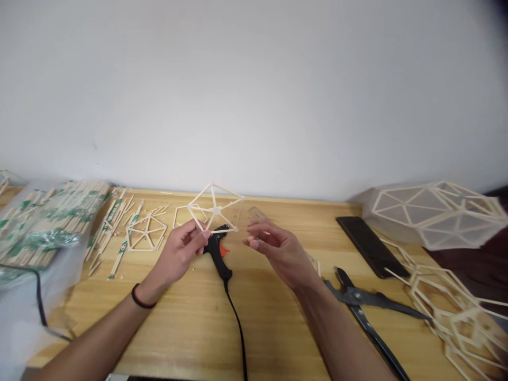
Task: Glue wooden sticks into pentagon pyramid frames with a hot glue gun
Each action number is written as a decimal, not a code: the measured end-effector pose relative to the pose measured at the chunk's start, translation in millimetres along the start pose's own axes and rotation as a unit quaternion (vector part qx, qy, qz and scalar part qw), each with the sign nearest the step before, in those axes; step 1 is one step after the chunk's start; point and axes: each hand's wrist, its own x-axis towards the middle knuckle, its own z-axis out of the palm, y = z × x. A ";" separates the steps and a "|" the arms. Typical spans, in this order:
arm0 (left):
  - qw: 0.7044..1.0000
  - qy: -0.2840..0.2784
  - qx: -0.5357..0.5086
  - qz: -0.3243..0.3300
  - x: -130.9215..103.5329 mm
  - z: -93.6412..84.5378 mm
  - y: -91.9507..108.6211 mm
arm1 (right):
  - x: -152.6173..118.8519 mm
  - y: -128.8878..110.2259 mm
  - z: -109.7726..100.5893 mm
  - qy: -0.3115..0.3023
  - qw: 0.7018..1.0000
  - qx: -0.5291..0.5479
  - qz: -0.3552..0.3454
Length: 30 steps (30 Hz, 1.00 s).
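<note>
My left hand [184, 248] pinches the lower edge of a pentagon-shaped wooden stick frame [216, 211], whose spokes meet at a whitish centre. The frame is raised above the table and tilted. Right of it, my right hand [273, 243] has its thumb and fingertips drawn together, apart from the frame; what they hold, if anything, is too small to name. A black glue gun [217, 256] with an orange trigger lies on the table below the frame, partly hidden by it and by my left hand.
Packaged sticks [59, 222], loose sticks [107, 227] and a flat pentagon frame [146, 233] lie left on the wooden table [190, 328]. To the right are a black phone [371, 246], large cutters [357, 297], open stick frames [448, 296] and a paper-covered structure [432, 211].
</note>
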 end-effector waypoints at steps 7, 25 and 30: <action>1.000 -0.001 0.006 -0.001 0.5 0.8 2.4 | -1.5 -0.7 -0.8 0.004 1.000 -0.020 0.007; 1.000 0.001 0.028 0.005 -0.8 2.1 -0.1 | -6.1 -20.3 0.9 -0.020 0.989 0.140 0.037; 0.999 -0.003 0.032 0.004 -2.0 2.5 0.4 | -2.7 -13.3 2.3 0.044 0.992 0.111 0.037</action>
